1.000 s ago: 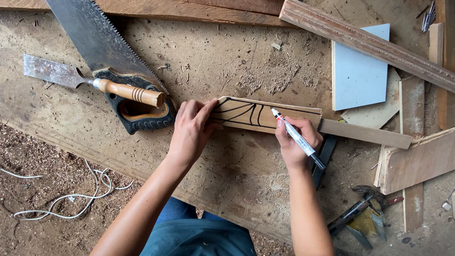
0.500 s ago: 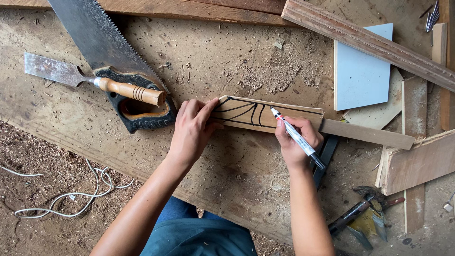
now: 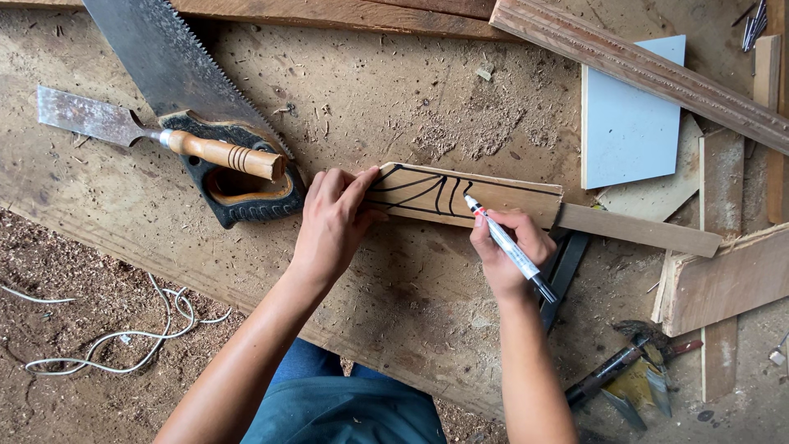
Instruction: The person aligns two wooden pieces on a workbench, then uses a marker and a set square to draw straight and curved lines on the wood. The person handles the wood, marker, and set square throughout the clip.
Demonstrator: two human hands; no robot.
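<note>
A flat wooden piece (image 3: 509,198) with black curved lines drawn on it lies on the dusty workbench (image 3: 394,107). My left hand (image 3: 333,222) presses down on its left end, fingers spread over the wood. My right hand (image 3: 509,251) grips a black and white marker (image 3: 508,246), whose tip touches the wood near the drawn lines. A thinner wooden strip (image 3: 637,229) extends to the right from under the piece.
A handsaw (image 3: 177,78) with a black handle and a wooden-handled chisel (image 3: 156,138) lie to the left. A light blue tile (image 3: 629,123), a moulded batten (image 3: 641,70) and wood offcuts (image 3: 731,275) sit right. A hammer (image 3: 620,370) lies at lower right. White cord (image 3: 123,341) lies on sawdust.
My right hand has shifted the marker tip slightly along the drawn lines. My left hand stays pressed on the wood.
</note>
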